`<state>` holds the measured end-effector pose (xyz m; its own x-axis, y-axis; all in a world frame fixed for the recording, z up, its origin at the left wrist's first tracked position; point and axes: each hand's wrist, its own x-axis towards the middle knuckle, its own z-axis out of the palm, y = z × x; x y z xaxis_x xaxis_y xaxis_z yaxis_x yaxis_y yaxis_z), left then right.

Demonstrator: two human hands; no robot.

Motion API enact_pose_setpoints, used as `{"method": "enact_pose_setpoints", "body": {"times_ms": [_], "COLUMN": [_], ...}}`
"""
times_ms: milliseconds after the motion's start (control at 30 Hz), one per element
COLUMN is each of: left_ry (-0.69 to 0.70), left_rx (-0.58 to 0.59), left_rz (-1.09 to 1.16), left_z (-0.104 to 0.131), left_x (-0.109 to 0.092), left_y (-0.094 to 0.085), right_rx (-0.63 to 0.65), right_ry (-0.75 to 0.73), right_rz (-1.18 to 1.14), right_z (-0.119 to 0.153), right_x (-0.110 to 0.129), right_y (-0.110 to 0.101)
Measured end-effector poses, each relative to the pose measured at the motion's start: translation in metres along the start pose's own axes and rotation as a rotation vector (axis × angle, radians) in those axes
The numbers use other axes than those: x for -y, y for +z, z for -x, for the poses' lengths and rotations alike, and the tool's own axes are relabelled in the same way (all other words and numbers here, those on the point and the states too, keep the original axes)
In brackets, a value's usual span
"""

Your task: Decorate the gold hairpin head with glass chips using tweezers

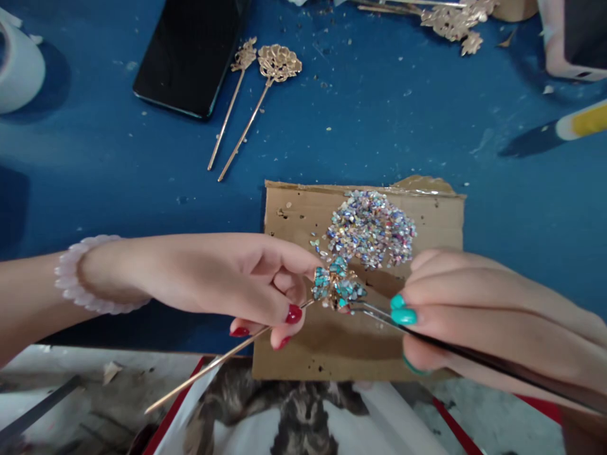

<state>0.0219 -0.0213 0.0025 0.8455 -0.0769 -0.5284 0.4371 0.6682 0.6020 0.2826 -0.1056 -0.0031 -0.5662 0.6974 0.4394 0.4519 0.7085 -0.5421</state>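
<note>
My left hand (237,278), with a pale bead bracelet at the wrist, pinches a gold hairpin (227,354) by its stem near the ornament. The hairpin's head (337,284) is covered in part with turquoise chips and shows some gold. In my right hand (474,309) is a pair of dark tweezers (446,344), their tips at the lower right of the ornament. Whether the tips grip a chip I cannot tell. Just beyond the ornament, a pile of multicoloured stone chips (372,229) lies on a piece of cardboard (294,253).
Two gold hairpins (279,63) lie beside a black phone (190,57) on the blue table (379,126). More gold hairpins (448,22) are at the top right. A white roll (21,63) stands far left, a yellow-and-white tube (583,121) at the right edge.
</note>
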Motion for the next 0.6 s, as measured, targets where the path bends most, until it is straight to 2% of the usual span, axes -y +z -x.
{"method": "enact_pose_setpoints", "body": {"times_ms": [100,300,600], "left_ry": [-0.005,0.001,0.009], "left_rx": [-0.010,0.001,-0.012], "left_rz": [-0.009,-0.017,-0.010], "left_z": [0.000,0.001,0.000], "left_x": [0.001,0.002,0.001], "left_y": [0.000,-0.001,0.001], "right_rx": [-0.004,-0.170,-0.203], "right_ry": [-0.005,0.077,0.030], "right_rz": [0.008,0.039,0.036], "right_z": [0.000,0.005,0.010], "right_x": [0.003,0.012,0.011], "right_y": [0.001,0.013,0.018]}}
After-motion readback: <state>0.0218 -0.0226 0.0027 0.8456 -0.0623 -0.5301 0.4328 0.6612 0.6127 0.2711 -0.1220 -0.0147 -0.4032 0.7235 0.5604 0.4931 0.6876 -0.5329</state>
